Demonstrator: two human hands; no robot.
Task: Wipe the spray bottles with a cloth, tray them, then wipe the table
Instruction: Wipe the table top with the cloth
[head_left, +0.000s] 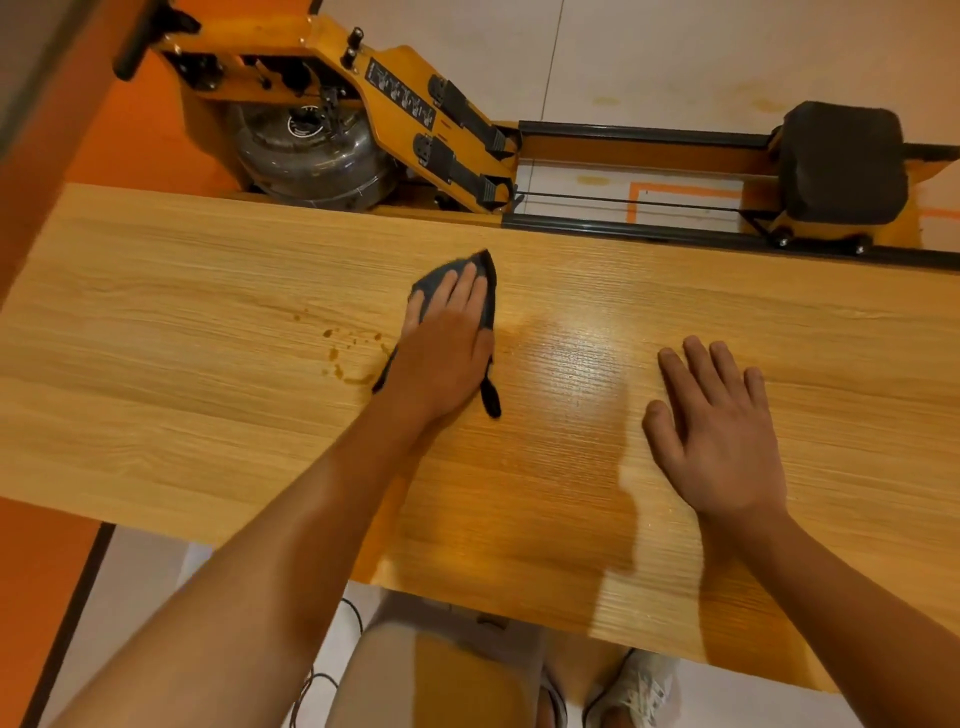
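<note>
Head view.

Writing: the only label in sight is a black strip (400, 97) on the orange rowing machine (332, 57) beyond the bench. It carries a row of small white pictograms, and any text on it is too small to read. A round dial on top of the clear water tank (311, 150) is too blurred to read. No brand is legible anywhere.

Grip, left: my left grip (447, 353) lies flat on the dark grey cloth (435, 280), fingers straight and close together, palm down, pressing it to the bench (182, 312). It is not curled round the cloth. The cloth sits near mid-bench towards the far edge; one corner pokes out past my fingertips and a narrow tail shows by my wrist.

Grip, right: my right grip (722, 431) rests palm down on bare wood, fingers straight and slightly spread, holding nothing. It is well apart from the cloth.

Bench surface: brown drops and smears (340, 358) sit just left of the cloth. A glossy patch (566, 343) lies between my two grips.

Below the near edge: my legs and a white shoe (634, 686).
</note>
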